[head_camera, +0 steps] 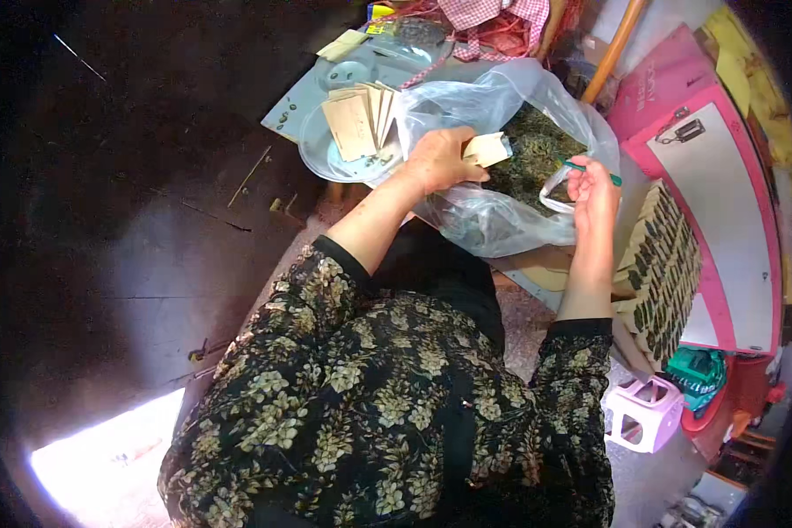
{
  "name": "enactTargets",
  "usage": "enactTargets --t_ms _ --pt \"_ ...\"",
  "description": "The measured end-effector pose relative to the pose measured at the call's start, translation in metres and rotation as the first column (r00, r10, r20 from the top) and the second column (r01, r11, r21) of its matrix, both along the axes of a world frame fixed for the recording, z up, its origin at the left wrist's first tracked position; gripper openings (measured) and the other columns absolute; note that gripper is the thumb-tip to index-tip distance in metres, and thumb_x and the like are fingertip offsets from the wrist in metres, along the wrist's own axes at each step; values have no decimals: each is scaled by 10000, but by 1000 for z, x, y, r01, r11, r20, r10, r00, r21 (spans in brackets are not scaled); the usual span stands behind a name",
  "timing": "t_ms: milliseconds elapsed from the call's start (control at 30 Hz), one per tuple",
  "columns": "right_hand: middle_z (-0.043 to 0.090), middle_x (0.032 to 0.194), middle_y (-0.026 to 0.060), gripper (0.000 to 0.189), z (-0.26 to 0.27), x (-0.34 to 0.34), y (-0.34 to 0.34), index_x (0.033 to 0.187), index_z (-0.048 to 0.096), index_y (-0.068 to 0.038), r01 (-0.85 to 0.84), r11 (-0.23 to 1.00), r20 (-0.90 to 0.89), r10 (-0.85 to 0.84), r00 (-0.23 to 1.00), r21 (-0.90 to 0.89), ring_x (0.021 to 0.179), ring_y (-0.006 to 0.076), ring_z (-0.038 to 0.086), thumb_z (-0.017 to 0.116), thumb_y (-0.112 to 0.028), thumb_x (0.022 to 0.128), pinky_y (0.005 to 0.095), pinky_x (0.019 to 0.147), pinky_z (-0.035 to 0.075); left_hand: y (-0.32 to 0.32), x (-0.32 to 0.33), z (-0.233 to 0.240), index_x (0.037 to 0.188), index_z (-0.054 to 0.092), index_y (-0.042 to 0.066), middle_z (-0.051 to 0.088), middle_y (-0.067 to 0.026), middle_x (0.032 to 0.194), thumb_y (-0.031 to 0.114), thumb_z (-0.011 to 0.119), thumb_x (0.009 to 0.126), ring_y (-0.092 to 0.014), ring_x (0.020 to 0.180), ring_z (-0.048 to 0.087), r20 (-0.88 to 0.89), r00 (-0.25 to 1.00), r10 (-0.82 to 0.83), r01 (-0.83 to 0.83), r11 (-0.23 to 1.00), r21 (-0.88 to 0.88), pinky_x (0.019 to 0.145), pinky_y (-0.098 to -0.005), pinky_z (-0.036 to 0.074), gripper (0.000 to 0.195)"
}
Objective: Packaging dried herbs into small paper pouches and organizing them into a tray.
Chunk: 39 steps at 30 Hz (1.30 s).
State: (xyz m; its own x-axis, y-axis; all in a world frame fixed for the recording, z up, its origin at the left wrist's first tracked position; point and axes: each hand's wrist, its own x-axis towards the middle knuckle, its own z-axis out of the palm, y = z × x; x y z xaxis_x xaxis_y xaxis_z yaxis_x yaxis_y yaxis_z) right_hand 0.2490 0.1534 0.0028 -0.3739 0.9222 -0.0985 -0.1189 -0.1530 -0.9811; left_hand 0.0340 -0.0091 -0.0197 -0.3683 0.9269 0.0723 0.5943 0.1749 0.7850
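Observation:
My left hand (443,160) is closed around a small cream paper packet (487,150) that sticks out to its right. Behind the packet, a clear plastic bag (462,99) lies open around dark green-brown dried plant matter (534,152). Over the bag's right edge, my right hand (591,188) grips a thin green tool (597,173); its tip is hard to make out. A white loop, perhaps a bag handle, hangs beside those fingers. Left of the bag, several cream paper packets (353,125) stand fanned in a round clear plastic tub (313,155).
A carton holding many packets in rows (663,270) stands at the right, beside a pink and white cabinet (716,218). A pink plastic stool (647,412) is below it. An orange wooden pole (614,53) leans behind the bag, near red netting (495,39).

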Motion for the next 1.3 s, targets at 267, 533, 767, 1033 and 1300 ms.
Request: enactTargets --t_ms 267,533,767,1033,1300 --pt "605 665 99 239 9 -1 6 919 630 56 -87 995 -79 90 993 44 492 130 516 535 -155 859 229 432 382 4 3 0 1084 642 83 678 -153 976 321 816 625 -318 920 643 -46 999 19 -20 1000 -2 805 -389 485 546" --pt "614 651 110 231 2 -15 7 898 634 47 -203 978 -47 205 978 43 447 137 500 531 -155 851 240 402 365 8 2 1 978 625 55 673 -167 924 332 806 619 -325 903 646 -52 999 3 -4 1000 -28 795 -417 495 488" --pt "598 650 47 176 13 -37 -5 873 643 -3 -338 933 183 314 932 123 474 81 476 549 -142 819 208 421 338 8 2 -2 962 622 46 665 -180 902 373 801 616 -349 886 641 -106 994 -36 32 999 -38 773 -443 489 508" --pt "580 697 6 132 38 -59 -37 854 662 -19 -592 604 560 272 783 534 638 81 524 560 -94 815 219 568 391 10 4 -3 1010 637 57 669 -171 969 370 813 612 -347 960 633 -66 998 -5 4 1000 -20 831 -436 492 537" --pt "572 666 -7 129 41 -12 9 827 662 -49 -270 811 463 -1 886 519 558 68 489 560 -128 830 212 494 351 2 1 -5 1060 623 59 662 -179 986 366 816 609 -354 977 624 -37 999 -9 9 1000 -19 840 -432 487 578"
